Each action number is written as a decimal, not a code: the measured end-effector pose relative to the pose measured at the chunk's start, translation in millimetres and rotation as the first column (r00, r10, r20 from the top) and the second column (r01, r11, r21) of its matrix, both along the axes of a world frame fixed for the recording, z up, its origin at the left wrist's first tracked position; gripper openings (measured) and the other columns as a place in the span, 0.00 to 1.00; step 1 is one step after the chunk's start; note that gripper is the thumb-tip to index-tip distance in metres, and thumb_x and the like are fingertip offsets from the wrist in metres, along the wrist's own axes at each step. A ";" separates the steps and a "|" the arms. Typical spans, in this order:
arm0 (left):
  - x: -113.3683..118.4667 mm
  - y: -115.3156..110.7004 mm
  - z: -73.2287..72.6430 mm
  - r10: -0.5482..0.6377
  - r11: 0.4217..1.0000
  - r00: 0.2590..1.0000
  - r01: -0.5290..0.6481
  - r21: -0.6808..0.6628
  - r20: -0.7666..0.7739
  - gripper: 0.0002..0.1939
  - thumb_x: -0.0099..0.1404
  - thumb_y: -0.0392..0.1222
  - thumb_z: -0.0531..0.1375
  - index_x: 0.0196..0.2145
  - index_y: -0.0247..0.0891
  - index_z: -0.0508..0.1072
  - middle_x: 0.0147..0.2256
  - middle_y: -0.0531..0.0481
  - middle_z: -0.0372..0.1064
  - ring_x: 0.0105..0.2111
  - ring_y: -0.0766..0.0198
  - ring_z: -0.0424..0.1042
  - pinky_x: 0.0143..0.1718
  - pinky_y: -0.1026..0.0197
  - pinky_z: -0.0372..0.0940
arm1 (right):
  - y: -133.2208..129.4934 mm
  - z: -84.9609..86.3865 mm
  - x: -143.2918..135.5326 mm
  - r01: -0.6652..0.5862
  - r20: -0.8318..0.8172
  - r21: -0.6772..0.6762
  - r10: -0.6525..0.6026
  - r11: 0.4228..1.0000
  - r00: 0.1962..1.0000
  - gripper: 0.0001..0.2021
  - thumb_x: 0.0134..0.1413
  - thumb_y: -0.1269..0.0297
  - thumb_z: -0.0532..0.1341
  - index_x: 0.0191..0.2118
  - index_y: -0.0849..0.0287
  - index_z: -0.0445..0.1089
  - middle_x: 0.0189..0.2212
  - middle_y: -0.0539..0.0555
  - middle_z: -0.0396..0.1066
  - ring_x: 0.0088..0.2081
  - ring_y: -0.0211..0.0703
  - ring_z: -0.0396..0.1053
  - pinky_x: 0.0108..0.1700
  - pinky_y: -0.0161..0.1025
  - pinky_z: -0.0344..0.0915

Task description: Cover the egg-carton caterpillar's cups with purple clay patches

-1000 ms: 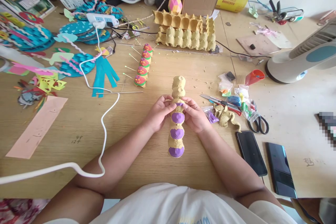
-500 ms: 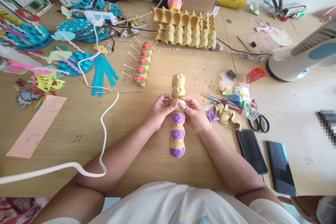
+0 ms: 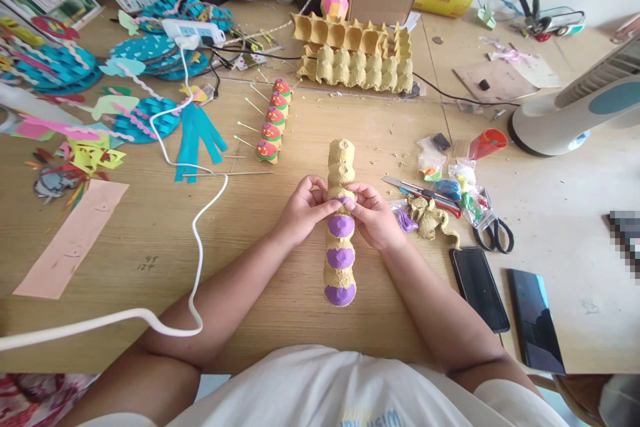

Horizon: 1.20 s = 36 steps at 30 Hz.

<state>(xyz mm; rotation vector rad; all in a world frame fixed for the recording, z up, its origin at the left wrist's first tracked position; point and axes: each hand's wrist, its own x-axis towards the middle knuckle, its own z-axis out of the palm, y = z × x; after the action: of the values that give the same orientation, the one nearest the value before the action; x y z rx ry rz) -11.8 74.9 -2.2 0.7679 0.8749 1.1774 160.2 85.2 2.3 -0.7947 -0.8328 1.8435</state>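
that egg-carton strip (image 3: 341,243) is probably light, stiffish but crushable, grippy rather than slippery, so hold it low on the sides. your left hand (image 3: 302,211) and right hand (image 3: 376,219) pinch it past its middle, over the near table (image 3: 270,300). it's tan, knobbly, purple patches (image 3: 341,227) nearer you, far bumps bare.

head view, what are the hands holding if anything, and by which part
A bumpy tan egg-carton strip with purple patches, held near its middle: the bare left hand and bare right hand grip its opposite sides, thumbs on top.
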 end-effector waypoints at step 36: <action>-1.6 -1.3 3.7 -0.004 1.000 0.999 0.004 -0.017 0.034 0.23 0.59 0.49 0.74 0.44 0.42 0.67 0.31 0.56 0.75 0.29 0.66 0.74 0.30 0.65 0.64 | -5.0 5.7 -1.8 0.006 0.063 0.023 -0.007 1.000 0.998 0.18 0.49 0.57 0.76 0.44 0.50 0.74 0.38 0.48 0.77 0.40 0.40 0.74 0.46 0.39 0.72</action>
<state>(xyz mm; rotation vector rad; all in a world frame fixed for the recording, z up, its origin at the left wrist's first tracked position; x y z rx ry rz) -13.4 73.6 1.5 0.7336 0.8544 1.1745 158.4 80.3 8.0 -0.8434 -0.8890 1.8083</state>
